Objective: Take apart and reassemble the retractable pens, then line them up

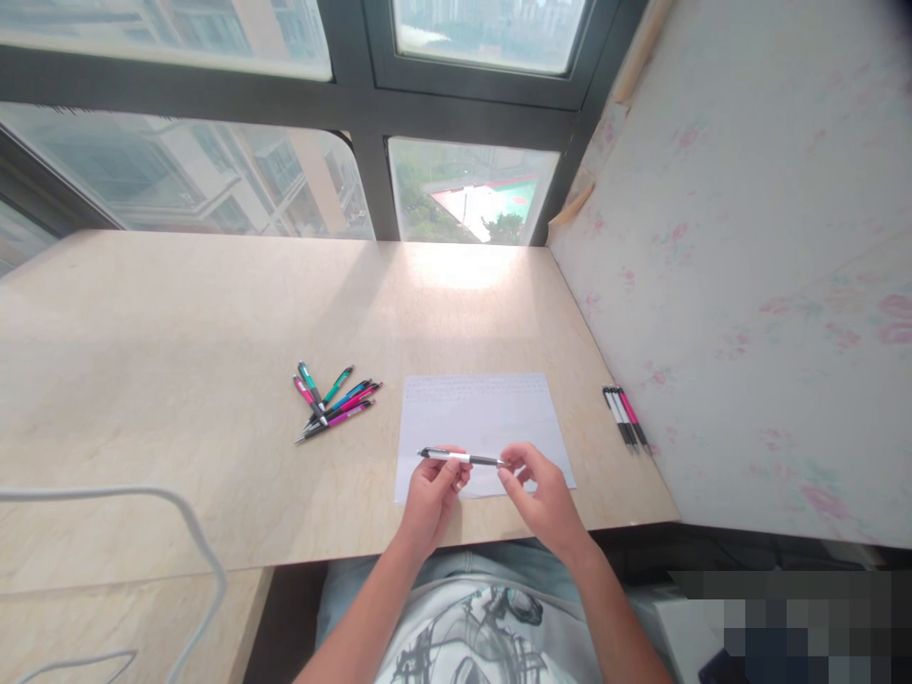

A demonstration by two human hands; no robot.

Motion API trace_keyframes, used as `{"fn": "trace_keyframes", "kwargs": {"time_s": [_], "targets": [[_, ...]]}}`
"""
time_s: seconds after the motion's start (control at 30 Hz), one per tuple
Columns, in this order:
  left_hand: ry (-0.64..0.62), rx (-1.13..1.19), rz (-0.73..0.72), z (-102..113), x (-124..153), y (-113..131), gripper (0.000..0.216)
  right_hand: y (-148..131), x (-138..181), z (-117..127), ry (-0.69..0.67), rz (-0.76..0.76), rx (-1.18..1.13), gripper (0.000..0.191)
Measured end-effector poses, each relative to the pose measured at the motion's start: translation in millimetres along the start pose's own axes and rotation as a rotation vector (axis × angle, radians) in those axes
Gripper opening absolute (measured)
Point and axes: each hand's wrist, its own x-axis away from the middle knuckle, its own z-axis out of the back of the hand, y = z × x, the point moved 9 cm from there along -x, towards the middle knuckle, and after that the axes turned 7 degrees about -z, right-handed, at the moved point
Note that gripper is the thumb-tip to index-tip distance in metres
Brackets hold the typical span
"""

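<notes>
A white and black ballpoint pen [456, 457] lies level above a sheet of paper [484, 418], its tip towards the right. My left hand [433, 489] is closed around the white barrel. At the tip end, the thumb and fingers of my right hand [538, 489] pinch the pen. Rows of small handwriting run across the paper's top edge; my hands cover part of its lower half. To the left is a loose pile of colored pens [342, 404] in green, pink, blue and purple. Three pens [625, 418], two white and one pink, lie side by side at the right.
The pale wooden desk [178, 361] meets a floral-papered wall [755, 285] on the right and dark-framed windows [356, 104] at the back. A grey-white cable [189, 518] loops over the desk's left front. My lap is below the front edge.
</notes>
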Motion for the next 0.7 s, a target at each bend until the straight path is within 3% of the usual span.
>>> {"fn": "trace_keyframes", "kwargs": {"time_s": [0.1,0.23,0.43,0.7], "targets": [[0.003,-0.002,0.001,0,0,0,0.022,-1,-1,-2,-0.017,0.019,0.044,0.020],[-0.001,-0.006,-0.010,0,0,0,0.023,1,-3,-3,-0.051,0.030,0.089,0.039],[-0.014,-0.005,-0.015,-1,0,1,0.023,-1,-2,-2,-0.036,0.024,0.066,0.019],[-0.006,-0.014,-0.005,-1,1,1,0.021,5,0,-11,-0.008,0.032,0.183,0.035]]}}
